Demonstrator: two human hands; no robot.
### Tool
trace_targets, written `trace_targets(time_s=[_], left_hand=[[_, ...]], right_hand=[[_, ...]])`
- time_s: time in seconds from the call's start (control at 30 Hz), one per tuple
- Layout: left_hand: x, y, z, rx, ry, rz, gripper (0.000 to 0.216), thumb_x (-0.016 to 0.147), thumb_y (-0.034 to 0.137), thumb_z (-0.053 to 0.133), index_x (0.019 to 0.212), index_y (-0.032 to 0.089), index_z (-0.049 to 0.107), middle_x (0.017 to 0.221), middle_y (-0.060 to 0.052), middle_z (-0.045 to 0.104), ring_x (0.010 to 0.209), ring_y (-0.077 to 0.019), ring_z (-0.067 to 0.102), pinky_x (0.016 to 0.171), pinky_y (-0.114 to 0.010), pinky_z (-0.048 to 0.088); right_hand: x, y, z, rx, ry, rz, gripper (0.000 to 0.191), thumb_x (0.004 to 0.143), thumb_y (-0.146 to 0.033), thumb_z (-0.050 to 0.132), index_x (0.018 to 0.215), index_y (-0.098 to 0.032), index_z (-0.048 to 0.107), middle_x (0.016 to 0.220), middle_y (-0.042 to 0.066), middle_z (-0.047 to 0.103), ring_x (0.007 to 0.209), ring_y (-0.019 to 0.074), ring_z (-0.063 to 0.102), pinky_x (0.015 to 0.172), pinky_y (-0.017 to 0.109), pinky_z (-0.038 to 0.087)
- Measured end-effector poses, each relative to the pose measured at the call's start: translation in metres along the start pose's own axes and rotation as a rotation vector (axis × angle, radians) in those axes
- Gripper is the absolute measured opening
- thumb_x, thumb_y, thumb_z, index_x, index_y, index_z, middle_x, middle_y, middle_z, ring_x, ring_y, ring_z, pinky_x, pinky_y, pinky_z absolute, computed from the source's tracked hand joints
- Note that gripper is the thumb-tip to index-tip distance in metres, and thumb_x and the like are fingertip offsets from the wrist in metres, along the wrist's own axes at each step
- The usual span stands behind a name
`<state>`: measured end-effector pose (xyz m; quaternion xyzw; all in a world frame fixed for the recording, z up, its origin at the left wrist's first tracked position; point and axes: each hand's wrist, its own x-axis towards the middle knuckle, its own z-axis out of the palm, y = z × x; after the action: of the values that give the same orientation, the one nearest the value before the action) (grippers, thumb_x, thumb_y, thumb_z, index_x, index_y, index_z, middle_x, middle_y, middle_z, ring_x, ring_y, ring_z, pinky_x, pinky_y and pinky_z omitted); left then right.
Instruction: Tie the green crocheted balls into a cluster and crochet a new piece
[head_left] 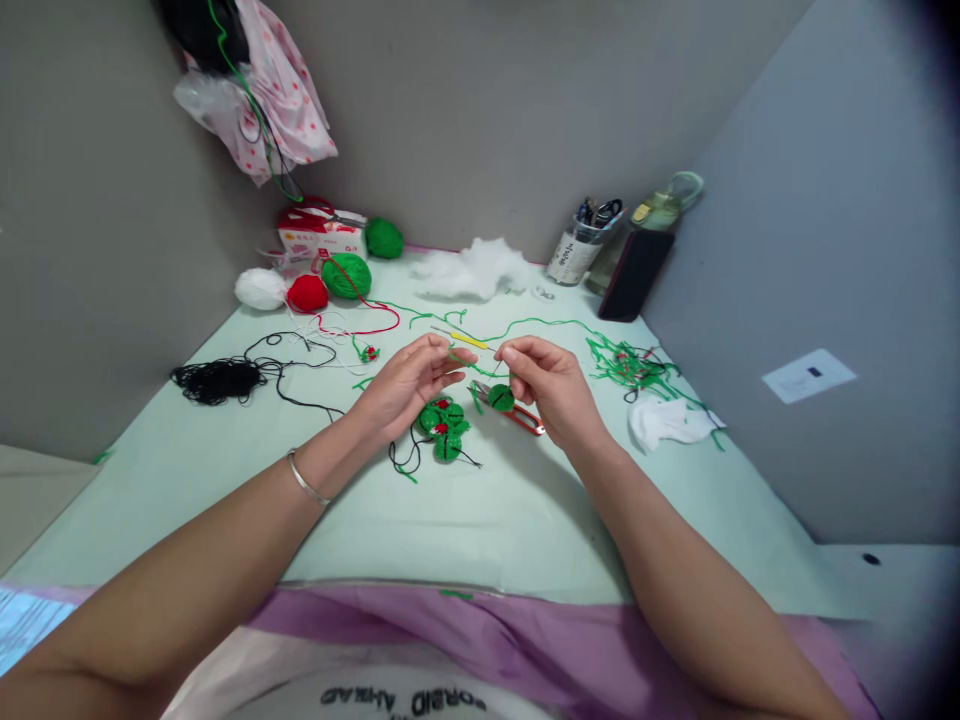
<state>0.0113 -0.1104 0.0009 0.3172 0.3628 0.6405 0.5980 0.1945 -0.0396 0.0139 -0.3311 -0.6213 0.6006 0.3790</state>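
Note:
My left hand pinches a strand of green yarn between thumb and fingers, above the middle of the table. Facing it, my right hand has thumb and forefinger pressed together at the yarn's other side; a thin, needle-like sliver shows at the fingertips, too small to be sure of. A small round green crocheted piece with a dark line across it is just below my right fingers. Behind it lie small scissors with an orange handle. Several green crocheted pieces with red bits rest beneath my left hand.
A yellow crochet hook lies beyond my hands. Black yarn and white, red and green balls sit left. Stuffing, a pen cup, a phone and green scraps are behind and right.

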Motion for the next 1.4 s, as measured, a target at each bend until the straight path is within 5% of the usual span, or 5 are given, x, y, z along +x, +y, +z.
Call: trace_targets(time_s=[0.2,0.4,0.93,1.13,1.4], left_hand=[[0.001,0.003,0.001,-0.077,-0.007,-0.036,0.016,0.082,0.02,0.068,0.079,0.018,0.052,0.072,0.004,0.054,0.071,-0.0101,0.062,0.062,-0.019,0.049],[-0.005,-0.001,0.005,0.265,-0.066,0.012,0.02,0.082,0.031,0.073,0.092,0.017,0.062,0.066,0.006,0.045,0.051,-0.0054,0.043,0.05,-0.018,0.038],[-0.004,-0.006,0.002,0.321,-0.106,-0.003,0.019,0.087,0.034,0.069,0.086,0.019,0.058,0.058,0.008,0.04,0.048,-0.006,0.039,0.049,-0.017,0.034],[-0.006,-0.002,0.003,0.233,-0.105,-0.009,0.018,0.091,0.033,0.064,0.089,0.019,0.053,0.086,0.001,0.062,0.051,-0.0038,0.041,0.051,-0.017,0.036],[-0.006,-0.003,0.004,0.342,-0.08,0.04,0.02,0.089,0.038,0.066,0.088,0.018,0.06,0.061,0.007,0.044,0.051,-0.0071,0.042,0.052,-0.019,0.038]], right_hand=[[-0.001,0.0,0.001,-0.011,0.0,-0.012,0.027,0.081,-0.045,0.076,0.082,-0.018,0.071,0.046,-0.006,0.05,0.04,0.0052,0.034,0.039,0.019,0.024],[-0.002,-0.002,0.005,-0.004,-0.007,-0.005,0.027,0.078,-0.043,0.078,0.082,-0.018,0.072,0.044,-0.007,0.046,0.04,0.0051,0.036,0.039,0.018,0.026],[-0.004,-0.004,0.006,-0.016,-0.03,0.007,0.03,0.078,-0.046,0.077,0.083,-0.017,0.071,0.043,-0.008,0.045,0.038,0.0049,0.033,0.039,0.019,0.023],[-0.002,-0.004,0.006,-0.007,-0.007,0.02,0.032,0.076,-0.046,0.079,0.083,-0.016,0.072,0.043,-0.008,0.045,0.039,0.0054,0.033,0.039,0.019,0.024],[-0.003,-0.004,0.006,-0.015,-0.002,0.023,0.031,0.076,-0.047,0.078,0.082,-0.017,0.072,0.043,-0.008,0.044,0.039,0.0059,0.034,0.039,0.02,0.024]])
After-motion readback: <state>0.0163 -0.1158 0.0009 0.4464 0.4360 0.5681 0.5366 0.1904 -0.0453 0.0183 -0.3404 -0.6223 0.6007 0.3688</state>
